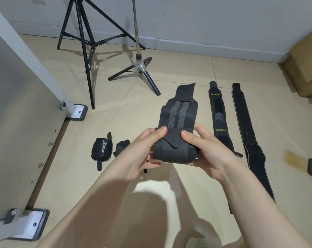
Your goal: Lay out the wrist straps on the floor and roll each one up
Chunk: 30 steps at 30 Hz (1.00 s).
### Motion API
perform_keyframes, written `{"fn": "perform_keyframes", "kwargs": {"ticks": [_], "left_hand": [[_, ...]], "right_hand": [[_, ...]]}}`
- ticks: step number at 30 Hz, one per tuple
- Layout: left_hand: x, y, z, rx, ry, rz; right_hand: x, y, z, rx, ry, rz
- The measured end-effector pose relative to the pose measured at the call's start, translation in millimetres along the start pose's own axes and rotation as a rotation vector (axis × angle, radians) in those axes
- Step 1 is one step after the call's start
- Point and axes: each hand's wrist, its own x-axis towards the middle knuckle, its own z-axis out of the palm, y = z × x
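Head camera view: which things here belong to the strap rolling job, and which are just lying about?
Part of the job:
- striped strap, half rolled, held by left hand and right hand
- two rolled straps on the floor
- lettered strap, flat
- long strap, flat

Just lying about:
- tripod
- pole stand
- cardboard box

Arms: two, bare to the frame edge, no sleeves.
Left hand, right hand: no gloves, rings, watch.
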Motion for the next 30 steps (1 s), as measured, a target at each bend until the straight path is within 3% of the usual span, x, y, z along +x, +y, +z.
{"fn": "perform_keyframes", "kwargs": {"ticks": [6, 11, 16, 21, 26, 30], "left_hand": [[-6.6, 6.1, 0.6, -0.058, -0.005, 0.140], [-2.7, 1.4, 2.5, -0.043, 0.040, 0.088], [1.8, 5.1, -0.3, -0.075, 0.076, 0.035], [2.4, 3.2, -5.6, -0.049, 0.081, -0.075], [-7.3, 9.5, -19.1, -0.143, -0.104, 0.014], [-12.1, 9.1, -27.2, 0.016, -0.134, 0.083]], "right_hand": [[3.3, 4.1, 10.1, 0.040, 0.001, 0.135], [7.3, 3.3, 9.8, 0.013, 0.073, -0.046], [2.4, 4.4, 8.8, -0.005, -0.065, -0.156], [0.1, 0.8, 13.3, -0.175, -0.068, -0.101], [2.9, -4.5, 10.5, -0.015, -0.020, -0.003], [2.2, -7.6, 10.9, 0.147, -0.115, 0.160]]}}
